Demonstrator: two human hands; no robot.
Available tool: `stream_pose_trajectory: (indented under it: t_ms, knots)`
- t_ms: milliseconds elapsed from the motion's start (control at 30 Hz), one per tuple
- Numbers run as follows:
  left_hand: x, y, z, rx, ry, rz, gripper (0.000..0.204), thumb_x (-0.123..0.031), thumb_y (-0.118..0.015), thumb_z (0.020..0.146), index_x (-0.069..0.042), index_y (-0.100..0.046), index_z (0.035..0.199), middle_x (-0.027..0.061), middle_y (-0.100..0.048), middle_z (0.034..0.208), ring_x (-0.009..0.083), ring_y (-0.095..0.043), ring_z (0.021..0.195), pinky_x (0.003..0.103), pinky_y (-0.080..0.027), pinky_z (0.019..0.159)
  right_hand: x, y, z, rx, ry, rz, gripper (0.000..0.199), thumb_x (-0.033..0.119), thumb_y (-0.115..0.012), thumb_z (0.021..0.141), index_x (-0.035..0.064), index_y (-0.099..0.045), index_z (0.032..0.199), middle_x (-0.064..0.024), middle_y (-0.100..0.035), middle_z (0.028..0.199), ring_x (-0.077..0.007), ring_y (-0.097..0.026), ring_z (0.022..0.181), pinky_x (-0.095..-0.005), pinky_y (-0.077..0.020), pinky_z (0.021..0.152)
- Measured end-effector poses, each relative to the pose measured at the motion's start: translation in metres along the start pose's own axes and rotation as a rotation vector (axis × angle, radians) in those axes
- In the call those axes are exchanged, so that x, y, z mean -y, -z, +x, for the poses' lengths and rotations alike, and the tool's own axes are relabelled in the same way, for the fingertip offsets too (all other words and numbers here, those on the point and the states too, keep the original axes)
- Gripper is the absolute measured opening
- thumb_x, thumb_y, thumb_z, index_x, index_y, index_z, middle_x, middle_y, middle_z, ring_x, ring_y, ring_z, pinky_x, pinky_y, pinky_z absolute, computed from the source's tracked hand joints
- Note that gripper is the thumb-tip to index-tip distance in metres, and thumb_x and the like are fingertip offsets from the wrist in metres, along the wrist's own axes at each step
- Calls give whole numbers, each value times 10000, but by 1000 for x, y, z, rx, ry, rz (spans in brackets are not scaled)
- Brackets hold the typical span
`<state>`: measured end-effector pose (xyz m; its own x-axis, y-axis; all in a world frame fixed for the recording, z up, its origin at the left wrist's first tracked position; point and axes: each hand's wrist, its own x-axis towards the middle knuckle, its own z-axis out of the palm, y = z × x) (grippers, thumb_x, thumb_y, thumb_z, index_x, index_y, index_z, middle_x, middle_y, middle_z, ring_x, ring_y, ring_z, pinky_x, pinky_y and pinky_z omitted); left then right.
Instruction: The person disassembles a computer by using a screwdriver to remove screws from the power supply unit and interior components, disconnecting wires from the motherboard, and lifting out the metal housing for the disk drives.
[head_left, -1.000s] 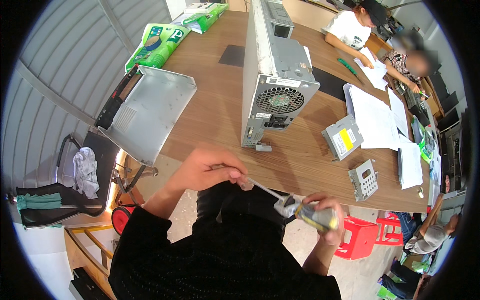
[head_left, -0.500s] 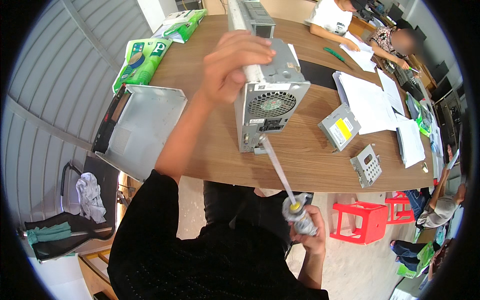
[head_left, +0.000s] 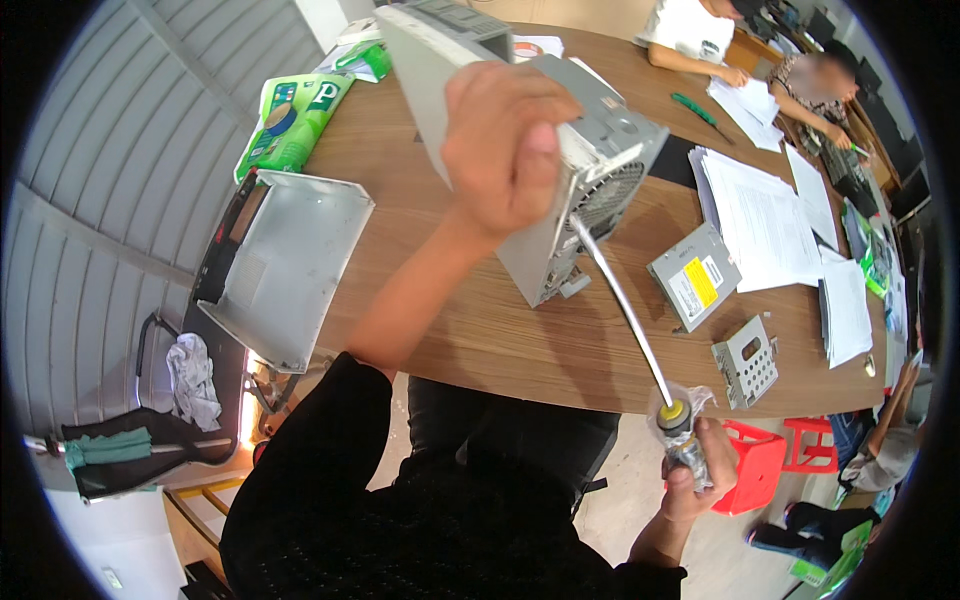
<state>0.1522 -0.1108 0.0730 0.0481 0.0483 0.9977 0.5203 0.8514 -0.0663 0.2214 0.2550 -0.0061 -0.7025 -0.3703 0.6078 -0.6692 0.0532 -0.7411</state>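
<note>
A grey desktop computer case (head_left: 430, 85) stands on the table in front of me, turned at an angle. My left hand (head_left: 505, 150) is closed over its upper edge near the back panel. In my right hand (head_left: 703, 468) is a long screwdriver (head_left: 628, 305), its handle wrapped in clear plastic with a yellow collar. The shaft slants up and left, and its tip meets the back panel beside the fan grille (head_left: 612, 195). Whether it sits in a screw I cannot tell. An optical drive (head_left: 693, 280) and a perforated metal bracket (head_left: 748, 365) lie to the right.
A removed case cover (head_left: 290, 265) lies at the left, near a green package (head_left: 297, 130). Stacks of paper (head_left: 765, 220) and a green-handled tool (head_left: 695, 108) are on the right. Two people sit beyond the table. A red stool (head_left: 752, 470) stands below the right edge.
The case has turned, its back panel now facing more to the right. My left hand has shifted right with it. My right hand has moved right, and the screwdriver tip is higher, near the grille.
</note>
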Motion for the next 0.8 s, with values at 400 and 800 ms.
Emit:
stream_pose_trajectory:
  t_ms: [400,800]
  knots:
    - [4,-6,1,4,22,-34,239,-143,-511,908,-21,-675,785,82,-683,795,253,-603,756,382,-411,831,10,14,18,20,-104,-76,501,385,-689,840,-33,-667,1117,-203,-663,817,-256,-604,708,-321,-454,641]
    - [1,-1,2,67,33,13,395,-186,-394,970,25,-677,795,136,-705,822,276,-647,795,390,-440,834,12,11,16,22,-102,-62,537,415,-694,870,-30,-646,1166,-234,-673,918,-262,-637,754,-328,-482,684]
